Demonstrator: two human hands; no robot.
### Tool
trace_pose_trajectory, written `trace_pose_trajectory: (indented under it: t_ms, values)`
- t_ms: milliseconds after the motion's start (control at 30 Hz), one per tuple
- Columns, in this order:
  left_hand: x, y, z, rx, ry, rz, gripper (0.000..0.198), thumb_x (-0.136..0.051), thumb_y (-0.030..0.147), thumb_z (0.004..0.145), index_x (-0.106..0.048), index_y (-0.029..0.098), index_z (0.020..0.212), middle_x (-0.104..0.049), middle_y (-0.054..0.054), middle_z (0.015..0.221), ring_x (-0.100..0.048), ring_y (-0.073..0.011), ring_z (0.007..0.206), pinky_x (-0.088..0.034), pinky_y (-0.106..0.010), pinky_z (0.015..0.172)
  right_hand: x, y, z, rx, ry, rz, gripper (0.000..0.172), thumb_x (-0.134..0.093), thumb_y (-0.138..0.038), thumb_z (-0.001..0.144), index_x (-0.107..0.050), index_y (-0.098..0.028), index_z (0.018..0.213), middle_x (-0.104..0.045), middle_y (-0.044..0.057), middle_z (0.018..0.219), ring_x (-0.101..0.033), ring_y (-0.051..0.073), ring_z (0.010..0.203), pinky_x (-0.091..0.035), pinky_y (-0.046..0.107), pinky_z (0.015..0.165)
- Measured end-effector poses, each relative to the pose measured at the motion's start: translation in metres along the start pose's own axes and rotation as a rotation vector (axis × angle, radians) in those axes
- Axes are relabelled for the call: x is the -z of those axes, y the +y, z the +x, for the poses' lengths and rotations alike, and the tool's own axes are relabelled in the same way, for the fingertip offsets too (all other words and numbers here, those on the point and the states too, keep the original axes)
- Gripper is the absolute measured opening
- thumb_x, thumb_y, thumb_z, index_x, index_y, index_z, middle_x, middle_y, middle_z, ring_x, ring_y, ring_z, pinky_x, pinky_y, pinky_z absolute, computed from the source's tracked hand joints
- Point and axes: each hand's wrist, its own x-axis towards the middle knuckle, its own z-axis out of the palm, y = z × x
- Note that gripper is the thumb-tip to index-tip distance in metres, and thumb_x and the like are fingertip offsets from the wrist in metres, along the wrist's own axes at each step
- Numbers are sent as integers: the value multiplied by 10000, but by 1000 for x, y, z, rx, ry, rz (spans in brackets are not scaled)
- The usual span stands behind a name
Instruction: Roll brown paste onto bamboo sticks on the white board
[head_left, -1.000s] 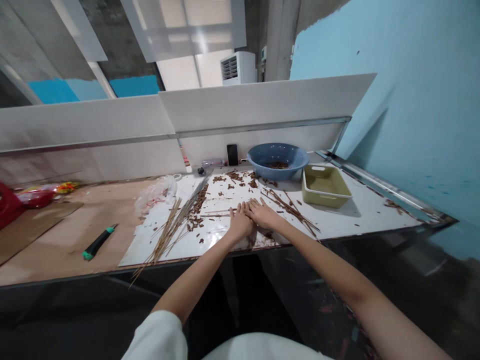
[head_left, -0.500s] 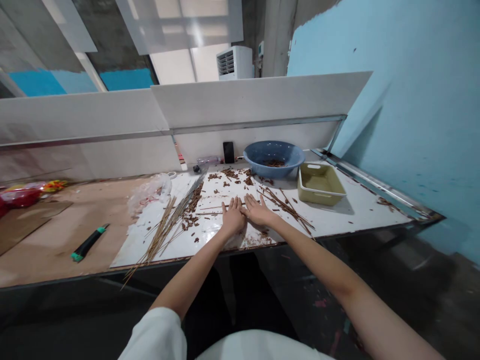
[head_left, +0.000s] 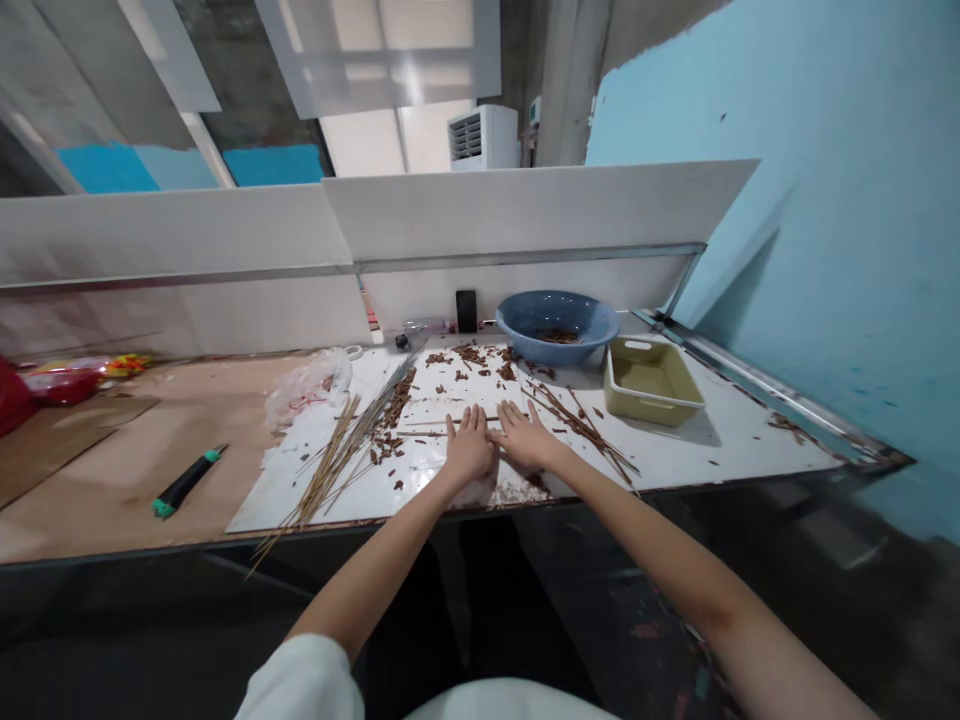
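Note:
My left hand (head_left: 470,450) lies palm down on the white board (head_left: 442,480), its fingers stretched out over thin brown sticks (head_left: 424,429). Beside it, my right hand (head_left: 526,438) is just as flat, with fingers extended over the same sticks' right part. The two hands nearly touch at the thumbs, and whatever lies beneath the palms is hidden. Brown crumbly pieces (head_left: 470,355) are scattered beyond the fingertips. To the left rests a bundle of long thin sticks (head_left: 330,470); to the right is a smaller pile of brown-coated sticks (head_left: 581,425).
A blue basin (head_left: 517,335) holding brown bits stands at the back right, next to an olive plastic bin (head_left: 652,410). A phone (head_left: 466,311) leans at the back. Leftward lie a clear plastic bag (head_left: 307,385) and a black-and-green tool (head_left: 187,484).
The view has shifted slightly, so the scene sits a little lower and further right. Both hands remain flat over the sticks, at most a touch nearer to me.

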Motion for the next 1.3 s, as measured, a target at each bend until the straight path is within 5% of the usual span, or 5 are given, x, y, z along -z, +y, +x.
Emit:
trace_pose_trajectory:
  t_ms: [333,533,733,1100,1300]
  values:
    - [17,-7,11,32,-40,-49,700,-265,291,1122,-306,156,1808,-232,-118,1886,-185,-298,1766,-121,-695,1414,4,-2,16,-39,2,7,838,-161,-618,1169,-198,-89,1817,-177,241,1871,-119,330,1767,-33,648,1413]
    - [-2,-20,-13,-54,-11,24,699,-251,329,1137,-284,176,1818,-239,-111,1882,-191,-325,1763,-135,-716,1401,-19,0,-6,34,22,-18,913,-151,-711,1142,-180,-104,1823,-160,246,1873,-100,354,1768,-33,685,1405]
    - [17,-17,6,21,1,-5,691,-226,319,1142,-309,140,1804,-252,-123,1879,-203,-300,1762,-81,-692,1414,-1,2,15,-35,34,-34,795,-182,-616,1176,-235,-154,1821,-198,237,1872,-149,347,1762,-66,694,1397]
    - [8,-18,-6,23,-14,9,692,-218,371,1153,-318,168,1807,-329,-150,1853,-267,-326,1742,-141,-695,1404,-5,7,6,33,-28,-53,750,-242,-614,1182,-317,-204,1805,-248,232,1863,-184,355,1754,-99,712,1390]
    - [7,-20,-16,58,75,-6,684,-211,387,1158,-346,200,1803,-318,-88,1864,-122,-334,1774,6,-742,1397,-5,9,4,43,-17,-32,779,-278,-605,1177,-294,-145,1805,-220,259,1860,-156,366,1758,-95,702,1395]
